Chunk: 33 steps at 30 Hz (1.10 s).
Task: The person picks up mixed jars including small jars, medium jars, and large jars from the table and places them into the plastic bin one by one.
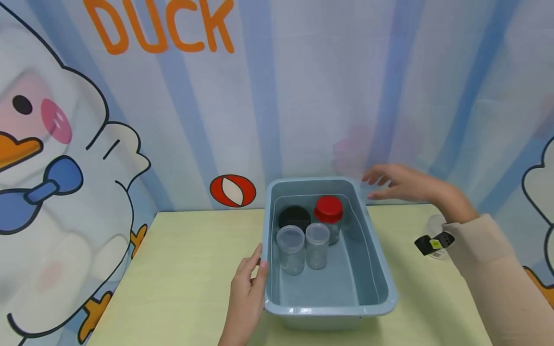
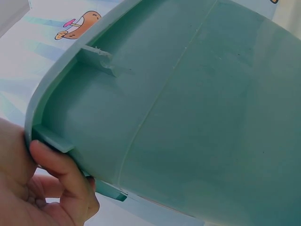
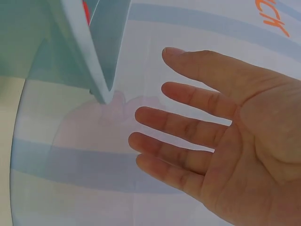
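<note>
A light blue plastic basin [image 1: 376,269] holds several jars. Inside, a red-lidded jar [image 1: 329,214] and a black-lidded jar [image 1: 294,217] stand towards the back. In front of them are two clear jars, a wider one [image 1: 291,252] and a narrower one [image 1: 317,247], both with pale lids. My left hand [image 1: 247,293] grips the basin's left rim; in the left wrist view its fingers [image 2: 70,176] curl at the rim's underside. Near the far right corner my right hand [image 1: 407,183] hovers beside the rim, empty, its fingers [image 3: 174,125] spread in the right wrist view.
A clear container [image 1: 436,223] stands on the pale yellow table [image 1: 195,269] at the right, partly hidden by the right wrist and its black strap [image 1: 428,244]. A printed cloth backdrop [image 1: 303,96] rises along the table's back edge.
</note>
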Available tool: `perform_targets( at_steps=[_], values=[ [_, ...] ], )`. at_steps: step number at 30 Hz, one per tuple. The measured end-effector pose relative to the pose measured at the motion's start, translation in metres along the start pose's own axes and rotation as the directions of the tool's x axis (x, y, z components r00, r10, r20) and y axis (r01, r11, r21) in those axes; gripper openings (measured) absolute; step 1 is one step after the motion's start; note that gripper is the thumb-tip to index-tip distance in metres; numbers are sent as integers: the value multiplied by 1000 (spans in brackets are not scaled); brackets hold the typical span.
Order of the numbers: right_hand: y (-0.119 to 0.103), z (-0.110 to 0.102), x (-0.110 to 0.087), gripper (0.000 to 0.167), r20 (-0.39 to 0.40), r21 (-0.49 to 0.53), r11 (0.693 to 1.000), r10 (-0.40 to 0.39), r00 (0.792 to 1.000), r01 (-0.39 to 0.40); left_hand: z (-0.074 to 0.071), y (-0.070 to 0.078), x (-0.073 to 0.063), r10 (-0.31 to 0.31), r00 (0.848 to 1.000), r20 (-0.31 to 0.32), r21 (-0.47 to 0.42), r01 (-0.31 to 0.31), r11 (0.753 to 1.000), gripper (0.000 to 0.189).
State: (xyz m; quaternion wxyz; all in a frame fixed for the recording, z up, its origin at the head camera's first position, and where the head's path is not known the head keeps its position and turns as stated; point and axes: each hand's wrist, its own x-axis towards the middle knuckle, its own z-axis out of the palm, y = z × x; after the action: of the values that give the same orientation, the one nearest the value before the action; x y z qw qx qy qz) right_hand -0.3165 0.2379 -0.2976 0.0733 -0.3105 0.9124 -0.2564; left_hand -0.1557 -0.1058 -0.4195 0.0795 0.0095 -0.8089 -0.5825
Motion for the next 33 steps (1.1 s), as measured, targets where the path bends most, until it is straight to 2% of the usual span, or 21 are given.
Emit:
perform_targets(
  at_steps=[17,33],
  values=[
    [35,2,-20,41,-11,-65,998,19,1000,-20,-1,-4,-1,4,1000,-15,8,-4,1000,51],
    [59,6,-40,49,-18,-57,997,54,998,-55,0,-2,1,-20,1000,-17,21,21,1000,51]
  ],
)
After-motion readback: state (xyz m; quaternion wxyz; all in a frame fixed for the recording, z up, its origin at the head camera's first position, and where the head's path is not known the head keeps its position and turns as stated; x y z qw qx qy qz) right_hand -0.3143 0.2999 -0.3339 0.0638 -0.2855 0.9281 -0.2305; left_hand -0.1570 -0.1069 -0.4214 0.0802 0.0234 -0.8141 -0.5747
